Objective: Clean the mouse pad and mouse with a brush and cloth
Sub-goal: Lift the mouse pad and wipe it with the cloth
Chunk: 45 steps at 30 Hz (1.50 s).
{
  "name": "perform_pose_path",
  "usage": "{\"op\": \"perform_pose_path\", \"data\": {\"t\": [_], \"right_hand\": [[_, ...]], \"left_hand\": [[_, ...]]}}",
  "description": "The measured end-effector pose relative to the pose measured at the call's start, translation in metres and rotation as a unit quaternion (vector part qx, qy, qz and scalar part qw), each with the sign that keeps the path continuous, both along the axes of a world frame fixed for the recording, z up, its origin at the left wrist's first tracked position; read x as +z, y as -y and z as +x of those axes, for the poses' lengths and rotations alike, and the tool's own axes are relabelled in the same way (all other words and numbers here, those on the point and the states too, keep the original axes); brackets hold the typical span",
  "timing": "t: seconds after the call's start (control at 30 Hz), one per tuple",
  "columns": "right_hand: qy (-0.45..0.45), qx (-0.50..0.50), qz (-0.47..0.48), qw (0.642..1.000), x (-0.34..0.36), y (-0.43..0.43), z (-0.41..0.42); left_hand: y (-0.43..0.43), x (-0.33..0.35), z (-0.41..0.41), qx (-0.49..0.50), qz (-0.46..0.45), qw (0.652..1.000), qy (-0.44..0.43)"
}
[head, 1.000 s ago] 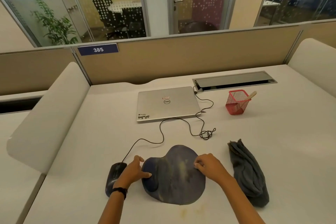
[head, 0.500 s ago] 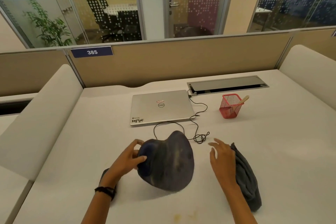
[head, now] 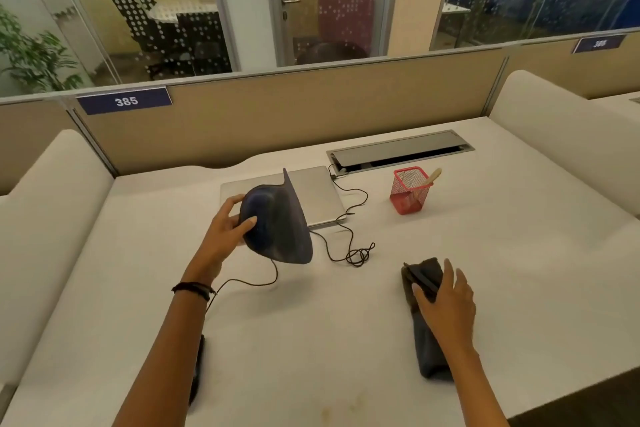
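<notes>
My left hand (head: 227,229) grips the dark blue mouse pad (head: 277,224) by its padded wrist rest and holds it tilted up on edge above the desk, in front of the laptop. My right hand (head: 446,298) lies flat on the dark grey cloth (head: 424,350) at the right, fingers spread over its far end. The black mouse (head: 198,371) is mostly hidden behind my left forearm near the front edge; its cable (head: 349,250) runs back in a tangle. A wooden brush handle (head: 433,177) sticks out of the red mesh cup (head: 408,191).
A closed silver laptop (head: 315,194) lies behind the lifted pad. A metal cable hatch (head: 398,149) sits at the back of the white desk (head: 311,322). Padded dividers flank both sides, and a tan partition with sign 385 closes the back.
The mouse pad was lifted off the desk by my left hand and raised on edge. My right hand left the pad and moved right onto the cloth.
</notes>
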State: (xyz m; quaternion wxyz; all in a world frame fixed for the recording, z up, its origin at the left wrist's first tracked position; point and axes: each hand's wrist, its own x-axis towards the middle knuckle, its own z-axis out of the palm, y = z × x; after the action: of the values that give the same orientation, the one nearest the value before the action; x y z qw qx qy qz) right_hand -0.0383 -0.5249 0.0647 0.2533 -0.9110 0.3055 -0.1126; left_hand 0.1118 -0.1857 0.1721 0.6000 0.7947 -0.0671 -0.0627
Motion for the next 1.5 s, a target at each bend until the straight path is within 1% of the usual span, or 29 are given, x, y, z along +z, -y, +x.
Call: {"op": "perform_pose_path", "data": {"t": [0.07, 0.13, 0.2, 0.23, 0.3, 0.4, 0.47, 0.53, 0.6, 0.73, 0.8, 0.83, 0.87, 0.93, 1.0, 1.03, 1.1, 1.17, 1.27, 1.33, 1.43, 1.5], "right_hand": [[-0.056, -0.002, 0.023, 0.998, -0.005, 0.007, -0.007], [-0.099, 0.009, 0.062, 0.993, -0.008, 0.011, -0.012], [-0.112, 0.026, 0.095, 0.989, -0.012, 0.011, -0.015], [-0.111, 0.036, 0.097, 0.988, -0.014, 0.009, -0.017], [-0.107, 0.049, 0.083, 0.99, -0.017, 0.006, -0.021], [-0.126, 0.062, 0.05, 0.989, -0.016, 0.012, -0.021], [-0.13, 0.06, 0.033, 0.989, -0.019, 0.011, -0.019], [-0.127, 0.05, 0.01, 0.991, -0.019, 0.013, -0.02], [-0.142, 0.093, -0.015, 0.985, -0.021, -0.024, -0.023], [-0.131, 0.074, -0.033, 0.988, -0.024, -0.023, -0.022], [-0.127, 0.066, -0.036, 0.989, -0.025, -0.014, -0.019], [-0.122, 0.061, -0.033, 0.99, -0.025, -0.01, -0.018], [-0.114, 0.059, -0.028, 0.991, -0.024, -0.007, -0.017], [-0.092, 0.065, -0.02, 0.993, -0.023, -0.008, -0.017], [-0.067, 0.072, -0.021, 0.995, -0.017, -0.011, -0.016], [-0.051, 0.079, -0.026, 0.995, -0.012, -0.015, -0.016], [-0.023, 0.097, -0.041, 0.994, -0.003, -0.027, -0.014], [-0.012, 0.121, -0.045, 0.992, 0.008, -0.043, -0.009], [0.005, 0.174, -0.013, 0.985, 0.021, -0.071, -0.005], [0.024, 0.226, 0.015, 0.974, 0.029, -0.094, -0.005], [0.021, 0.333, 0.06, 0.941, 0.041, -0.131, -0.011], [-0.002, 0.425, 0.093, 0.901, 0.046, -0.16, -0.016]], "left_hand": [[-0.001, -0.015, 0.011, 0.009, -0.028, 0.999, -0.021], [-0.003, -0.032, 0.017, 0.029, -0.036, 0.998, -0.04], [-0.004, -0.049, 0.019, 0.056, -0.053, 0.995, -0.066], [-0.005, -0.057, 0.019, 0.072, -0.062, 0.992, -0.079], [-0.009, -0.073, 0.021, 0.108, -0.071, 0.986, -0.105], [-0.009, -0.087, 0.026, 0.159, -0.077, 0.971, -0.161], [-0.011, -0.087, 0.027, 0.167, -0.087, 0.965, -0.182], [-0.011, -0.088, 0.024, 0.151, -0.08, 0.967, -0.19], [-0.059, -0.085, -0.009, 0.154, -0.049, 0.969, -0.188], [-0.054, -0.083, -0.026, 0.095, 0.034, 0.987, -0.125], [-0.054, -0.081, -0.029, 0.086, 0.12, 0.985, -0.09], [-0.057, -0.082, -0.032, 0.077, 0.187, 0.976, -0.08], [-0.062, -0.084, -0.036, 0.063, 0.266, 0.959, -0.073], [-0.076, -0.086, -0.053, 0.035, 0.426, 0.901, -0.071], [-0.086, -0.085, -0.072, 0.012, 0.528, 0.845, -0.085], [-0.09, -0.087, -0.081, 0.005, 0.55, 0.829, -0.099], [-0.095, -0.092, -0.095, -0.002, 0.558, 0.82, -0.126], [-0.099, -0.098, -0.107, -0.004, 0.553, 0.821, -0.14], [-0.102, -0.103, -0.118, 0.006, 0.55, 0.824, -0.137], [-0.103, -0.104, -0.122, 0.017, 0.552, 0.824, -0.125], [-0.107, -0.105, -0.123, 0.017, 0.532, 0.837, -0.125], [-0.113, -0.101, -0.119, 0.019, 0.488, 0.861, -0.142]]}}
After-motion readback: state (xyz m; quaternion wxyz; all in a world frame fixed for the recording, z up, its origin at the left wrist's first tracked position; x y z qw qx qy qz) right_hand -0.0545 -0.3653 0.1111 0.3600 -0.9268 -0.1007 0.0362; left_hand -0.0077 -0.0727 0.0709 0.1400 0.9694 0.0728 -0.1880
